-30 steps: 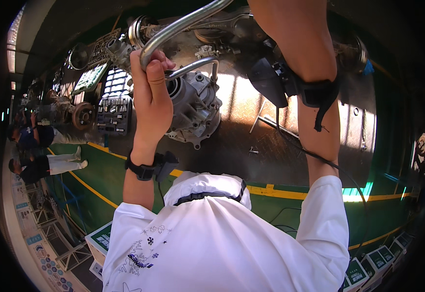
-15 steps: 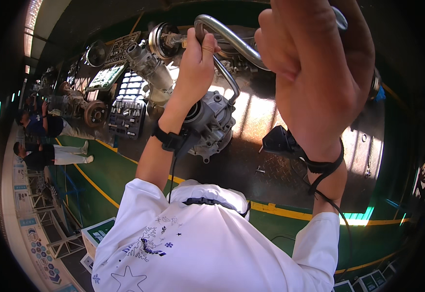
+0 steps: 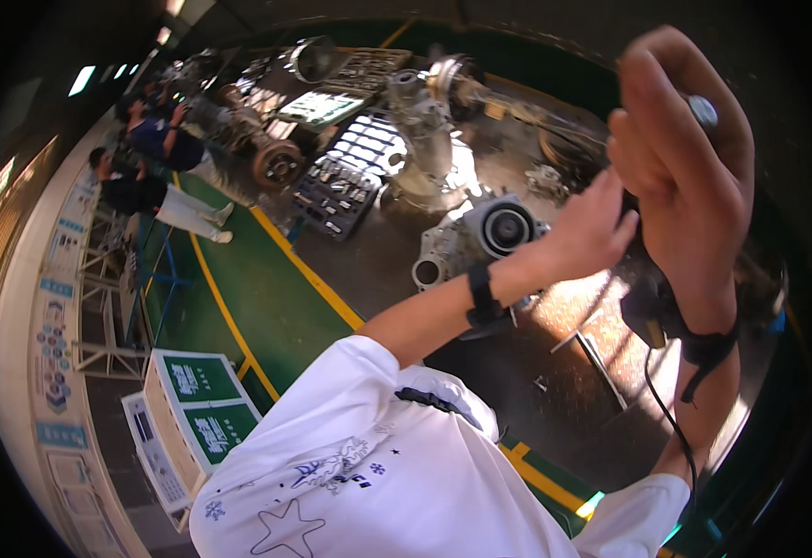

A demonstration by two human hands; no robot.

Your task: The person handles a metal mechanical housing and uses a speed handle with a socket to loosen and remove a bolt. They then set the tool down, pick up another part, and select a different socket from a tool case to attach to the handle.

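Note:
My right hand (image 3: 694, 177) is raised at the upper right, its fingers closed around a metal bar (image 3: 702, 112). Only the bar's rounded silver end shows; the hand hides the rest. My left hand (image 3: 592, 228) reaches across to beside the right one, thumb apart from the fingers, with nothing visible in its grasp. Below and left of it sits a grey metal gear housing (image 3: 508, 228) with a dark round bore facing up. Black straps and a cabled device surround my right wrist.
Beyond the housing stands a taller metal casing (image 3: 422, 139), beside a dark socket tray (image 3: 336, 195). A thin rod (image 3: 601, 367) and a small bolt (image 3: 541, 382) lie on the bench. Two people stand at the left, past a rusty drum (image 3: 277, 164). White-green boxes (image 3: 197, 400) are at lower left.
My left hand has left the bent metal bar above the housing and moved right, toward my right hand. The bar no longer spans between them. The view has turned and shifted left.

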